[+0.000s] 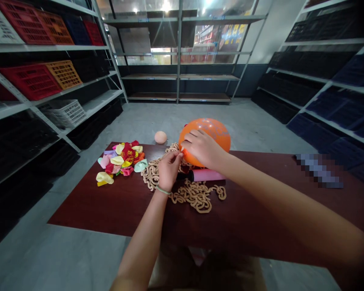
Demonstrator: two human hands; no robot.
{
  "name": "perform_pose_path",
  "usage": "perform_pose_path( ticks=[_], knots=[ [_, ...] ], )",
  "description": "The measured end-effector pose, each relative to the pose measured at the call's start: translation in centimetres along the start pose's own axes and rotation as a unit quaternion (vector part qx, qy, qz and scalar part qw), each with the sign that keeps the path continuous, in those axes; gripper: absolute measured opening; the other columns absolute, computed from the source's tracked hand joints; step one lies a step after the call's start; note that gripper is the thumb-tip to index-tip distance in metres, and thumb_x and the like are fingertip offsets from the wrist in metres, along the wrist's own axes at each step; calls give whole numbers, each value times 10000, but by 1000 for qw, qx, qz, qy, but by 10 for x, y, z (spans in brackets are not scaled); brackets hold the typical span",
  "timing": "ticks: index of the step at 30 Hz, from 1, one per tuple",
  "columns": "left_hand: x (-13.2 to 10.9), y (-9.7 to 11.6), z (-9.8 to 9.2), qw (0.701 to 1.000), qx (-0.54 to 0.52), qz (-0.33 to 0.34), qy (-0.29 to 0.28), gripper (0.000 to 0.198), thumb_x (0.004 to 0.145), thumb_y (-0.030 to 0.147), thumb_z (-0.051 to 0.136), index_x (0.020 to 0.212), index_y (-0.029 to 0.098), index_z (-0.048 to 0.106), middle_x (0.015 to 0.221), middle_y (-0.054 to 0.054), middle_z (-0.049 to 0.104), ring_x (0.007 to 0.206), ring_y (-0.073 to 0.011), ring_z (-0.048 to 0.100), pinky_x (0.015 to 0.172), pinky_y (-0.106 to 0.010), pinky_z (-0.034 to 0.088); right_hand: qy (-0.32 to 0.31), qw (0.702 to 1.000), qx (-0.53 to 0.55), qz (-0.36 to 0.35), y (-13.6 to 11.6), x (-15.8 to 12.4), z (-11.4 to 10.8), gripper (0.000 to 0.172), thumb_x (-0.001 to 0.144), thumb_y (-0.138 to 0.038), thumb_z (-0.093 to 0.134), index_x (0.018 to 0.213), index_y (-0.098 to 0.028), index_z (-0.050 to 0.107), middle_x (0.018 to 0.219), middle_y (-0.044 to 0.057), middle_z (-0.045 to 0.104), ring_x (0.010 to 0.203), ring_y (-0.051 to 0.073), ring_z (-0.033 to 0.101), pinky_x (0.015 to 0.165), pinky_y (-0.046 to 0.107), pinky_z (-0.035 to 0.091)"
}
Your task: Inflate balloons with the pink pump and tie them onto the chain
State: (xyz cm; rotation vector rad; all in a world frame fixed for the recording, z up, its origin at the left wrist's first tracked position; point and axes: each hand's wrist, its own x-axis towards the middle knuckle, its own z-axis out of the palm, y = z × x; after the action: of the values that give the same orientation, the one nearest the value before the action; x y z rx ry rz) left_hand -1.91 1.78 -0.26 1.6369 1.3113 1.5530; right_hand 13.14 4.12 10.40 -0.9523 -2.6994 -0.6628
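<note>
An inflated orange balloon (216,130) with pale printing rests at the near side of the dark red table (109,206). My right hand (203,148) lies across its front, fingers pressed to the rubber. My left hand (169,170), with a green band at the wrist, pinches the balloon's lower tip, and the neck is hidden by my fingers. Below my hands lie a pink hand pump (206,175) and a tangled beige chain of twisted balloons (195,196). A heap of flat multicoloured balloons (119,161) lies to the left, and a small peach balloon (160,137) sits beyond the table.
Metal shelves (45,47) on the left carry red, orange and dark crates and a white basket (66,113). Dark crates fill the shelves (327,81) on the right. More shelving stands ahead on the grey floor (133,121). A pixelated object (320,170) lies at the table's right.
</note>
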Motion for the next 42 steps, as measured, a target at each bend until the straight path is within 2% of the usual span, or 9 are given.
perform_pose_path(
  ticks=[7, 11, 17, 22, 24, 27, 29, 37, 42],
  knots=[
    [1, -8, 5, 985, -137, -103, -14, 302, 858, 443, 630, 838, 156, 718, 728, -16, 665, 659, -132, 584, 658, -240, 457, 48, 996, 78, -14, 0, -6, 6, 223, 973, -201, 445, 984, -163, 664, 930, 82, 638, 916, 209, 495, 817, 335, 357],
    [2, -7, 5, 957, -237, -167, -11, 297, 795, 434, 700, 832, 140, 711, 730, -19, 671, 649, -128, 614, 682, -261, 511, 63, 993, 86, -43, 0, -8, 10, 252, 978, -208, 423, 913, -179, 664, 919, 67, 636, 926, 203, 470, 858, 339, 359],
    [3, 1, 3, 910, -338, -237, 25, 298, 726, 395, 773, 843, 133, 697, 766, -28, 702, 642, -129, 659, 734, -299, 551, 90, 995, 25, -43, 1, -17, 14, 212, 937, -274, 486, 924, -193, 682, 976, 76, 658, 1058, 245, 448, 1041, 431, 310],
    [1, 6, 3, 903, -356, -238, 23, 305, 728, 401, 776, 832, 127, 691, 755, -36, 702, 655, -140, 678, 725, -301, 556, 83, 995, -31, -53, -6, -22, 13, 473, 840, -586, 585, 1056, -173, 666, 1130, 125, 641, 1176, 314, 429, 1099, 561, 248],
    [1, 8, 4, 903, -361, -234, 18, 307, 730, 401, 775, 837, 125, 693, 762, -41, 706, 660, -142, 682, 728, -303, 558, 86, 992, -66, -65, -9, -23, 13, 423, 870, -524, 578, 1091, -174, 658, 1164, 120, 640, 1195, 310, 429, 1110, 570, 235],
    [0, 9, 3, 901, -368, -230, 22, 298, 727, 394, 781, 834, 129, 697, 779, -45, 717, 686, -143, 689, 757, -306, 560, 94, 984, -122, -91, -9, -21, 12, 240, 940, -293, 497, 1088, -202, 663, 1135, 74, 663, 1140, 256, 467, 1116, 533, 245],
    [0, 10, 2, 902, -366, -228, 22, 295, 730, 398, 778, 832, 133, 700, 793, -47, 723, 704, -144, 693, 771, -306, 561, 92, 979, -143, -110, -7, -20, 9, 246, 949, -203, 450, 1058, -223, 669, 1093, 45, 675, 1093, 230, 482, 1106, 506, 263],
    [0, 11, 3, 927, -313, -205, -4, 313, 770, 448, 732, 834, 144, 692, 730, -33, 697, 637, -145, 669, 682, -295, 563, 76, 990, 19, -114, 4, -25, -4, 242, 940, -277, 468, 848, -179, 670, 861, 61, 639, 957, 219, 485, 979, 401, 367],
    [-5, 15, 7, 947, -291, -135, 3, 283, 811, 436, 699, 840, 155, 689, 709, -14, 670, 610, -114, 625, 639, -252, 540, 94, 990, 50, -88, 10, -34, -5, 262, 922, -237, 430, 780, -188, 644, 831, 69, 599, 890, 211, 476, 873, 375, 403]
  ],
)
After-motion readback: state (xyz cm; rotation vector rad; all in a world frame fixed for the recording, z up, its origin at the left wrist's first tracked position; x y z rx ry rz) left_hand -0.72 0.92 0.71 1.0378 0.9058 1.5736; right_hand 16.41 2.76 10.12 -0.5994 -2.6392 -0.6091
